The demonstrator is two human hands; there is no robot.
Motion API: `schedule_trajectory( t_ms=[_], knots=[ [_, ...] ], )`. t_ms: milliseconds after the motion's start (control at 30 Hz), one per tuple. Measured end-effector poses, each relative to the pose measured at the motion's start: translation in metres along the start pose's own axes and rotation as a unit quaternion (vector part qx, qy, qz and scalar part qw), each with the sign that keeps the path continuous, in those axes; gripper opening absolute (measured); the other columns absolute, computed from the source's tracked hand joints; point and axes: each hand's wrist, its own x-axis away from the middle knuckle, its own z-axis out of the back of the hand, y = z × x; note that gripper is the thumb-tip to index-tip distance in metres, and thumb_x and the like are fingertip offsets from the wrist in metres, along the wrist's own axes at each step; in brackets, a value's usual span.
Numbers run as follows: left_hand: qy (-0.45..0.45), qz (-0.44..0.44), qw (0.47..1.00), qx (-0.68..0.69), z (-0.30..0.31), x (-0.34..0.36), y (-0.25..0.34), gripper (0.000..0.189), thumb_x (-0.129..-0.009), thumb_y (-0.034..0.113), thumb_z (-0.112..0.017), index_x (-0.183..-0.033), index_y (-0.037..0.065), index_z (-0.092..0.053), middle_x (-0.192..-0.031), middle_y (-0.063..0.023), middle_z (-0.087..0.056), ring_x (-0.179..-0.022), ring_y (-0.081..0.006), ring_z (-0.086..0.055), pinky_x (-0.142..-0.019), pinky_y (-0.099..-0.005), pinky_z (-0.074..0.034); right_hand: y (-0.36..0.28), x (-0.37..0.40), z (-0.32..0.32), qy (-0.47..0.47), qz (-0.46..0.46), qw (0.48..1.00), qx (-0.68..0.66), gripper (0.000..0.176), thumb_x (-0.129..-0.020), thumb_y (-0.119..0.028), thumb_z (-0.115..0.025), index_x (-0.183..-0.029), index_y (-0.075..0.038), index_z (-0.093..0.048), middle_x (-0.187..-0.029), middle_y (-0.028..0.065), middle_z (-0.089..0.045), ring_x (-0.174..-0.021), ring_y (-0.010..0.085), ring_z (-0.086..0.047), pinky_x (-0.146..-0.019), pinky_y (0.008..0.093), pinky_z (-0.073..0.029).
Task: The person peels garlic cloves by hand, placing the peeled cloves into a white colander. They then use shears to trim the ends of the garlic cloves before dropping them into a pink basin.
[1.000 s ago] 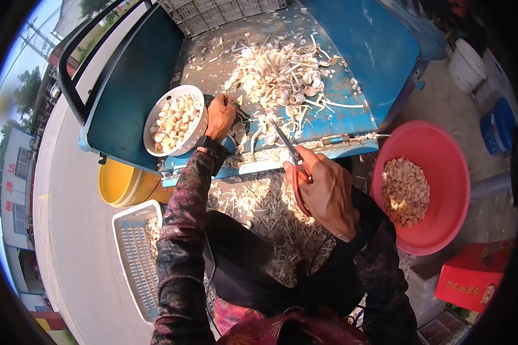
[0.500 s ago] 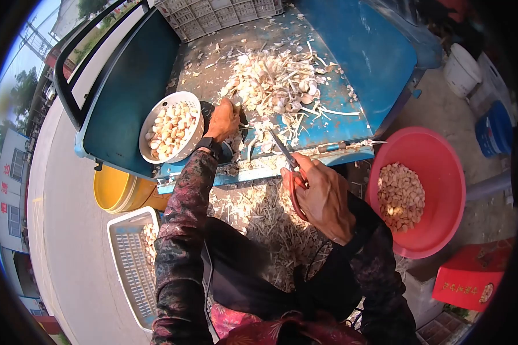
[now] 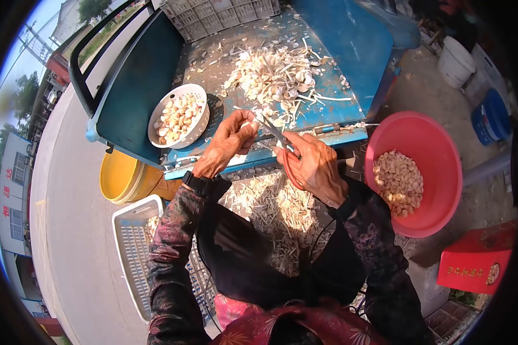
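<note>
My left hand (image 3: 229, 141) grips a garlic bulb (image 3: 248, 125) in front of the blue cart bed's (image 3: 138, 86) near edge. My right hand (image 3: 313, 167) is closed on red-handled scissors (image 3: 279, 141), whose blades point up-left and meet the bulb. A heap of garlic bulbs and stalks (image 3: 276, 75) lies on the cart bed just beyond the hands. A white colander (image 3: 200, 123) of trimmed garlic sits on the bed left of my left hand.
A red basin (image 3: 437, 149) holding peeled cloves stands at the right. A yellow bucket (image 3: 118, 175) and a white crate (image 3: 135, 253) are at the lower left. Garlic trimmings (image 3: 270, 207) cover the ground over my lap. Red box (image 3: 472, 267), white and blue buckets lie at the right.
My left hand has left the heap beside the colander and come back toward me with a bulb. My right hand has raised the scissors to meet it.
</note>
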Motion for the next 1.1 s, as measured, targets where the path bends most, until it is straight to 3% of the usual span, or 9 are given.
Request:
schedule_trajectory(
  t_ms=[300,367,433,767,800,833,900,1000,1100],
  knots=[
    [0.027,-0.005,0.998,-0.062,-0.003,0.008,0.005,0.014,-0.096,0.019,-0.055,-0.099,0.008,-0.048,-0.07,0.0058,-0.039,-0.056,-0.0037,-0.031,-0.049,-0.0198,-0.026,-0.021,-0.006,0.016,-0.139,-0.126,0.976,-0.108,0.03,-0.087,-0.034,-0.062,-0.085,-0.004,-0.061,-0.054,0.0135,-0.054,-0.051,0.0298,-0.056,-0.05,0.0403,-0.041],
    [0.041,-0.014,0.996,-0.08,-0.01,0.003,0.008,0.015,-0.095,0.017,-0.055,-0.098,0.005,-0.046,-0.066,0.0053,-0.04,-0.053,-0.0036,-0.033,-0.045,-0.0199,-0.027,-0.005,-0.004,0.008,-0.102,-0.123,0.955,-0.251,0.031,-0.088,-0.029,-0.062,-0.078,0.001,-0.059,-0.049,0.0051,-0.041,-0.05,0.0078,-0.037,-0.046,0.0309,-0.033],
    [0.07,-0.004,0.995,-0.077,-0.012,-0.006,0.011,0.015,-0.095,0.017,-0.054,-0.098,0.005,-0.047,-0.064,0.0059,-0.04,-0.051,-0.0031,-0.032,-0.044,-0.0194,-0.026,0.01,-0.007,-0.004,0.0,-0.086,0.952,-0.295,0.036,-0.088,-0.03,-0.059,-0.07,0.0,-0.056,-0.051,0.0154,-0.052,-0.046,0.027,-0.052,-0.048,0.0391,-0.039],
    [-0.087,-0.264,0.953,-0.117,-0.172,-0.038,0.082,0.03,-0.095,0.021,-0.05,-0.108,-0.006,-0.05,-0.074,-0.0097,-0.056,-0.071,-0.0155,-0.053,-0.067,-0.0312,-0.045,0.047,-0.007,-0.001,0.074,-0.01,0.983,-0.168,0.033,-0.085,-0.03,-0.059,-0.106,-0.004,-0.055,-0.097,0.0182,-0.058,-0.097,0.0313,-0.057,-0.077,0.0392,-0.045],
    [-0.063,-0.247,0.962,-0.095,-0.161,-0.041,0.078,0.029,-0.094,0.021,-0.05,-0.107,-0.005,-0.051,-0.073,-0.0072,-0.055,-0.068,-0.014,-0.052,-0.064,-0.0297,-0.044,0.052,-0.006,0.004,0.086,0.008,0.989,-0.12,0.03,-0.085,-0.031,-0.06,-0.098,-0.003,-0.059,-0.088,0.0196,-0.061,-0.088,0.0348,-0.06,-0.073,0.0421,-0.046],
    [-0.04,-0.229,0.97,-0.074,-0.145,-0.046,0.072,0.028,-0.094,0.022,-0.05,-0.106,-0.004,-0.052,-0.072,-0.0048,-0.054,-0.066,-0.0124,-0.051,-0.061,-0.0283,-0.043,0.027,-0.014,0.021,0.004,-0.197,0.979,-0.052,0.028,-0.084,-0.03,-0.062,-0.084,-0.002,-0.06,-0.071,0.0198,-0.062,-0.072,0.0389,-0.061,-0.063,0.0445,-0.045],
    [0.048,-0.103,0.993,0.008,-0.09,-0.055,0.057,0.024,-0.097,0.024,-0.05,-0.107,0.003,-0.055,-0.067,0.0046,-0.045,-0.055,-0.0029,-0.038,-0.046,-0.019,-0.028,0.021,-0.017,0.026,0.038,-0.146,0.985,-0.089,0.033,-0.085,-0.031,-0.062,-0.073,-0.001,-0.058,-0.057,0.0195,-0.057,-0.058,0.042,-0.058,-0.053,0.0458,-0.043],
    [0.286,-0.249,0.835,-0.397,0.02,-0.063,0.037,0.028,-0.097,0.024,-0.047,-0.1,-0.001,-0.059,-0.067,-0.0032,-0.05,-0.058,-0.0116,-0.045,-0.052,-0.0283,-0.037,0.008,-0.019,0.031,0.032,-0.145,0.986,-0.071,0.034,-0.085,-0.031,-0.062,-0.071,-0.001,-0.055,-0.054,0.0188,-0.053,-0.055,0.0409,-0.057,-0.05,0.0443,-0.04],
    [0.288,-0.239,0.681,-0.63,0.113,-0.05,0.029,0.019,-0.087,0.019,-0.058,-0.091,0.002,-0.064,-0.076,-0.0182,-0.061,-0.069,-0.0343,-0.059,-0.064,-0.043,-0.045,0.0,-0.019,0.034,0.003,-0.15,0.986,-0.072,0.035,-0.085,-0.031,-0.063,-0.07,-0.001,-0.054,-0.053,0.018,-0.052,-0.053,0.0391,-0.056,-0.049,0.0434,-0.04]
  ],
)
